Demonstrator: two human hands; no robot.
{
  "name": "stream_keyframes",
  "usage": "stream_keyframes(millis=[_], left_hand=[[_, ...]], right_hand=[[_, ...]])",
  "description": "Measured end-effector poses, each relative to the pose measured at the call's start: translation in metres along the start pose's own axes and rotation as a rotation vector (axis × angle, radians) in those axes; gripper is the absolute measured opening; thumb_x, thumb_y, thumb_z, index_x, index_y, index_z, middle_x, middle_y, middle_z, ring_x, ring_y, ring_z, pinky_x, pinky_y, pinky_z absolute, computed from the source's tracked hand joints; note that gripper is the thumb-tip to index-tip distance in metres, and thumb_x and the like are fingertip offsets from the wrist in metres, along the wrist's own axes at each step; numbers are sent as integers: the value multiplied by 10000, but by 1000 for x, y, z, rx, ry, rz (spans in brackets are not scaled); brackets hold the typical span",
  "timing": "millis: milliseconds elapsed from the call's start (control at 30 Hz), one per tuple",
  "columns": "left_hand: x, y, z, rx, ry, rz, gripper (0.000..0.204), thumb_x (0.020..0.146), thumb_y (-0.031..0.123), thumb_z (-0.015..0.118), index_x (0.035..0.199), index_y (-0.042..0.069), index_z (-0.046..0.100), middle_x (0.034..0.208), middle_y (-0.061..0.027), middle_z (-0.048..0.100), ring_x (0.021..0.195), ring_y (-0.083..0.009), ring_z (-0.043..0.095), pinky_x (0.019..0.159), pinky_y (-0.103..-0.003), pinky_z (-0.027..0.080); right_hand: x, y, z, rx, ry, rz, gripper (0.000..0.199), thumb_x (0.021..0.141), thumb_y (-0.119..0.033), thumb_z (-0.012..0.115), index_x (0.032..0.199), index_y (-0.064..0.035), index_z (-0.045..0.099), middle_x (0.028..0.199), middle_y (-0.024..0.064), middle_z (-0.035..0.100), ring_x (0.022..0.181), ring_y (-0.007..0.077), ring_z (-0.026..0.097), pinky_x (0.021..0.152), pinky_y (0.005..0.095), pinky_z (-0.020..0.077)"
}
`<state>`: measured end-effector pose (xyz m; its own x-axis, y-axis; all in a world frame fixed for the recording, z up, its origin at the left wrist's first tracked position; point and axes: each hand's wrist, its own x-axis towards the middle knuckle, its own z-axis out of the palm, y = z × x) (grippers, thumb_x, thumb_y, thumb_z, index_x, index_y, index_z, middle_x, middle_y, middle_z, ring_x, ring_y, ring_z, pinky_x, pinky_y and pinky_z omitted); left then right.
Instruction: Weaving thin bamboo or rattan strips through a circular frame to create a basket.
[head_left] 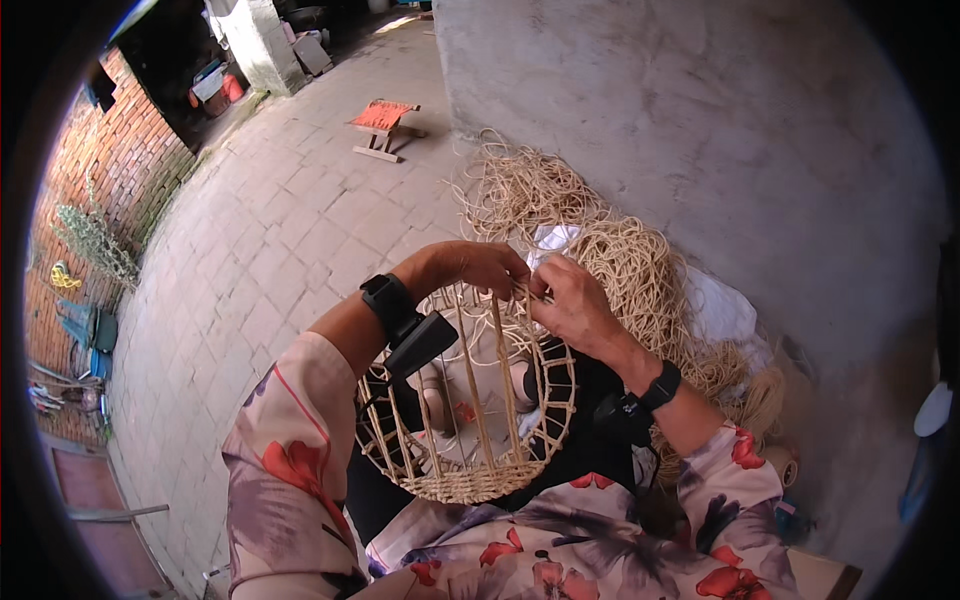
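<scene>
Roughly at mid-picture sits the basket (476,395), its dense woven band (465,487) at six o'clock and its open ribs (502,350) running toward twelve. At its one o'clock edge the left hand (497,270) has its fingers curled inward; whether they grip, I cannot tell. Just beside it, the right hand (575,305) seems to pinch a strand (528,297) between thumb and forefinger. Done well, this likely wants one hand steadying the ribs while the other draws snugly, keeping gaps even. A cord heap (635,280) lies at two o'clock, a stool (383,116) at eleven.
</scene>
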<state>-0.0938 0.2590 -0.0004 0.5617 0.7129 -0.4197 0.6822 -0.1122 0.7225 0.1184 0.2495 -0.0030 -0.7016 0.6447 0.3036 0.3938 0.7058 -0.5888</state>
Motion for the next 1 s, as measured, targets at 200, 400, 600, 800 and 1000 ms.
stream_keyframes(millis=[200,400,600,800,1000], left_hand=[[-10,4,-2,-278,-36,-107,376,848,263,573,1115,14,661,988,-67,657,915,-156,624,784,-297,525],[-12,1,0,-308,24,7,427,922,342,476,1202,79,662,1022,-55,675,945,-157,632,780,-295,543],[-11,8,0,-280,23,-100,390,927,362,468,1137,110,679,971,-20,670,846,-125,620,715,-272,529],[13,14,2,-353,83,-174,560,938,621,398,1102,150,653,967,-20,679,804,-135,618,665,-291,518],[20,6,4,-369,129,-113,569,959,566,380,1048,85,669,966,-60,695,807,-164,644,680,-322,556]], right_hand=[[9,9,-31,305,-312,115,263,716,-106,620,954,7,615,925,116,568,895,225,579,804,341,475],[-15,-22,-17,-193,-25,-128,240,739,-38,626,940,-21,496,871,121,546,858,299,582,770,402,475],[-9,-16,-5,177,-9,145,185,733,-71,652,888,-75,552,852,77,594,874,279,602,741,436,439],[-9,-38,6,-518,127,-156,151,742,-57,615,875,-42,546,883,114,556,877,281,564,762,413,419],[-2,-34,6,-547,132,-98,121,778,-54,568,898,-35,570,917,129,550,901,273,543,766,423,416]])
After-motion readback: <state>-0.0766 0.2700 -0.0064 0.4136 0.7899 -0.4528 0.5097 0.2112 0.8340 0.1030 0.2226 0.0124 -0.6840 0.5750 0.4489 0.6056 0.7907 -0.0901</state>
